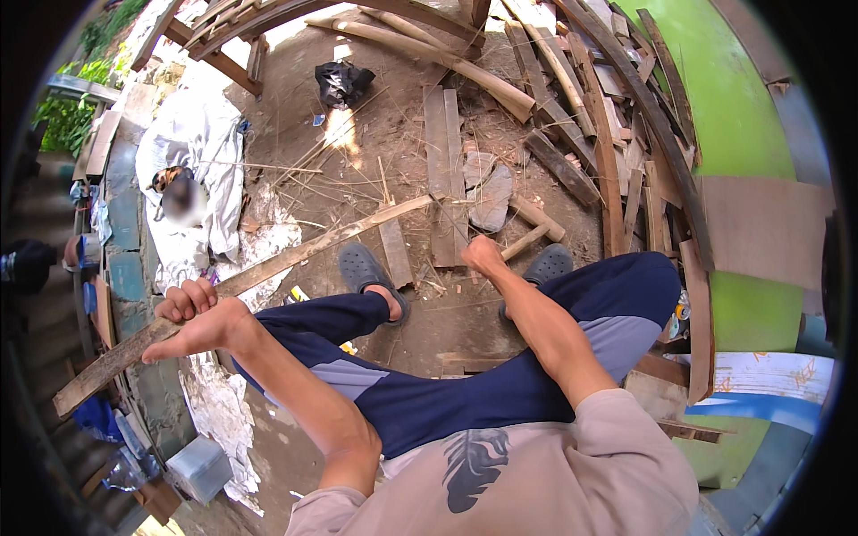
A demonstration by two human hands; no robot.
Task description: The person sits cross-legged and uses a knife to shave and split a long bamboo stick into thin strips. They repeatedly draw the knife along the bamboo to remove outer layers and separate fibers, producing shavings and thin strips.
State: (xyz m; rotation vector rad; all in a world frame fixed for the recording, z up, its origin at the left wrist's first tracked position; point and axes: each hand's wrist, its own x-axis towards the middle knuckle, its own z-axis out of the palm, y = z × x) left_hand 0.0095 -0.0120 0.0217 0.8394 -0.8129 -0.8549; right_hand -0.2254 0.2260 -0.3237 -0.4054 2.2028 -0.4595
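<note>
My left hand (201, 322) is closed round a long, rough wooden strip (313, 246), which slants up to the right across my left leg. Its far end reaches the boards on the ground. In front of my right knee, my right hand (483, 255) makes a fist round a thin, dark, blade-like tool (454, 220). That tool points up and left toward the strip's far end; its handle is hidden in my fingers. Just past my right wrist lies a wooden mallet (538, 218), its handle running toward the wrist.
Two flat boards (438, 170) lie on the dirt beside flat grey stones (490, 195). Planks and poles (617, 134) are heaped at the right by a green wall (746, 98). A black plastic bag (343, 83), a white sheet (192, 134) and a wooden bench frame (241, 76) stand farther off.
</note>
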